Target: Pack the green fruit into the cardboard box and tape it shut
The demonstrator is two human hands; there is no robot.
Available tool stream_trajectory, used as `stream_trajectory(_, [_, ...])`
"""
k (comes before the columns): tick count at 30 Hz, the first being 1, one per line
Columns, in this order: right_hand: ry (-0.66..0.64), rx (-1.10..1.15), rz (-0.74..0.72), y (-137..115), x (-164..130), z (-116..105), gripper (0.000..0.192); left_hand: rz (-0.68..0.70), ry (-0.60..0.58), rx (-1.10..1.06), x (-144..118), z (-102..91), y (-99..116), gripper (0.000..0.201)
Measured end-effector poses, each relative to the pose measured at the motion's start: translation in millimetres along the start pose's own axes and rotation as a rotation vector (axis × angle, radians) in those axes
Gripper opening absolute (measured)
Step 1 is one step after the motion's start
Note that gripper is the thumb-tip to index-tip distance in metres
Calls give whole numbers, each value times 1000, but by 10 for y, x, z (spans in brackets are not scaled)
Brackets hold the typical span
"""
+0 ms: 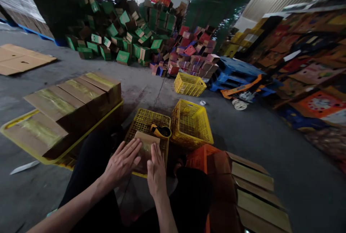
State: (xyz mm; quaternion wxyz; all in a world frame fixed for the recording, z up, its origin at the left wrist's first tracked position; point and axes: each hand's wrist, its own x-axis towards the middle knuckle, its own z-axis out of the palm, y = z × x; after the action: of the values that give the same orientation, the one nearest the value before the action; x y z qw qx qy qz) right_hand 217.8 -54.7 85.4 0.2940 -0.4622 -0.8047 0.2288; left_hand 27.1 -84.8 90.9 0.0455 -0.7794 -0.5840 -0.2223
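Both of my hands lie on a small cardboard box (147, 138) that rests on an upturned yellow crate (140, 115) between my knees. My left hand (123, 161) has its fingers stretched out over the box's left side. On the right edge of the box, my right hand (157, 170) points forward with straight fingers. A shiny patch, apparently tape, shows on the cardboard between them. Just beyond the box lies a yellow and black tape dispenser (160, 131). Neither hand grips anything. The lower part of the box is partly hidden by my hands.
Taped cartons (78, 92) fill a yellow crate at my left. Folded cardboard (254, 182) stands in an orange crate (198, 159) at my right. Ahead are a yellow basket (193, 121), another yellow crate (190, 84), a pallet jack (243, 90) and heaped green boxes (123, 56).
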Motion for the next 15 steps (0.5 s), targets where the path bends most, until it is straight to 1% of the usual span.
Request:
stream_trajectory(4, [-19,-49,25,-57,-21,-43,62,-116,48,-25,-140,-29,-140,59])
stream_trajectory(7, [11,-76,25,-227,63,-53,67,-169,47,-130,-130,-40,-131,64])
stream_trajectory(9, [-11,-53,-28,-379,168,-36,70,-134,21,-250,-77,-12,-92,63])
stream_trajectory(11, [-71,-11,-92,-521,289,5,72,-79,6,-334,-20,56,-57,64])
stream_trajectory(13, [-119,-8,-122,-619,390,63,75,-40,19,-330,17,140,-46,66])
stream_trajectory(15, [-136,-46,-128,-655,440,118,80,-7,32,-273,31,199,-66,68])
